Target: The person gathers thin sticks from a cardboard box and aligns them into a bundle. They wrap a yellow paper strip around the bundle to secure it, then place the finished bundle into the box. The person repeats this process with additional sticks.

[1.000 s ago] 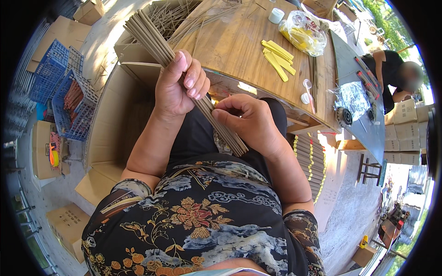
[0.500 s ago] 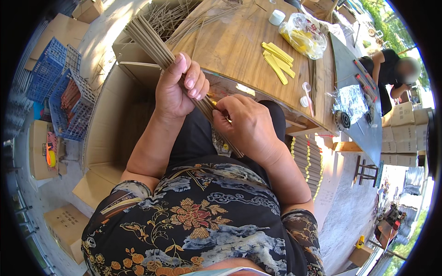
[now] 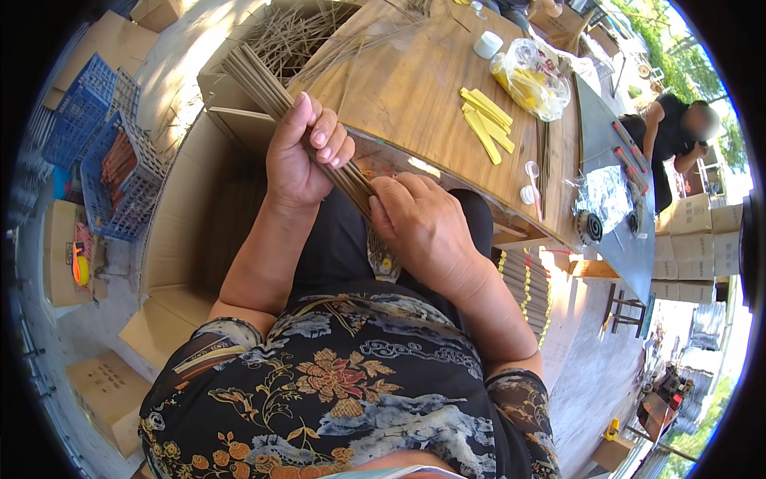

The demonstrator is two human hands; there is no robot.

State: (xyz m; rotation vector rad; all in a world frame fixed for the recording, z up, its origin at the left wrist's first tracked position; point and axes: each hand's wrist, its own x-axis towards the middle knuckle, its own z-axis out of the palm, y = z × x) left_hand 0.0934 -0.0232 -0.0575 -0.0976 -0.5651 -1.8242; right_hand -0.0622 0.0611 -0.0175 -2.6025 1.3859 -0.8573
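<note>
A slanting bundle of thin brown sticks runs from the upper left down toward my lap. Its middle lies in my left hand, whose fingers and thumb are wrapped round it. My right hand is closed at the lower part of the bundle, back of the hand up, with the fingers curled under. That hand covers the bundle's lower end. At the top the sticks fan out slightly, their ends uneven.
An open cardboard box stands at my left, with another box of loose sticks beyond. On the wooden table lie yellow strips, a plastic bag and a white cap. Blue crates stand far left; a person is at right.
Stick ends that stuck out below my right hand are now out of sight. The right hand's fingers have closed further over the bundle. My left hand keeps its grip.
</note>
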